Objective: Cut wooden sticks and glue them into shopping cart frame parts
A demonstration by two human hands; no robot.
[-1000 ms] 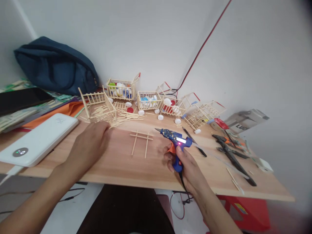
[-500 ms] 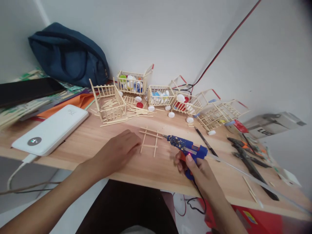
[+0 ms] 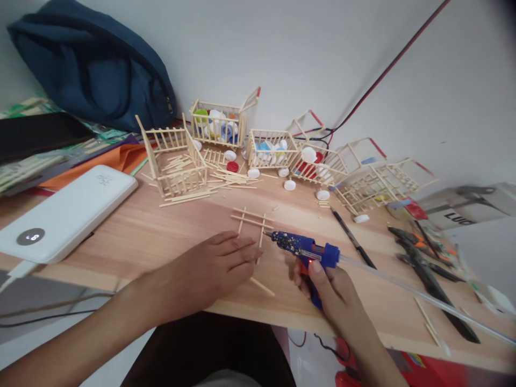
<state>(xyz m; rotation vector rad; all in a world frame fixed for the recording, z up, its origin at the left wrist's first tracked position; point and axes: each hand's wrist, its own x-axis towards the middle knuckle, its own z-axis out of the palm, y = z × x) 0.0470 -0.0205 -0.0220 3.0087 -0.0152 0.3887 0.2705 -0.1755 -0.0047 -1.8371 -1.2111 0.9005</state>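
My right hand (image 3: 322,279) grips a blue hot glue gun (image 3: 298,244) by its handle, with a red light showing and a clear glue stick (image 3: 387,277) trailing from its back. The gun's tip sits close to the right upright of a small frame of thin wooden sticks (image 3: 253,219) lying on the table. My left hand (image 3: 217,263) is palm down over the lower part of this frame, fingers close together. From under it, on the near side, pokes a wooden stick (image 3: 263,287); the thumb is hidden.
Several small stick-built carts (image 3: 272,150) with bottle-cap wheels line the wall. Loose sticks (image 3: 234,178) lie by an unwheeled basket (image 3: 173,161). A white power bank (image 3: 68,215) and blue bag (image 3: 100,70) are left; a black pen (image 3: 352,236) and pliers (image 3: 427,279) lie right.
My left hand has moved right and over the frame. The short crosspiece stick has left its place and now pokes out nearer me. The glue gun's tip has shifted slightly down.
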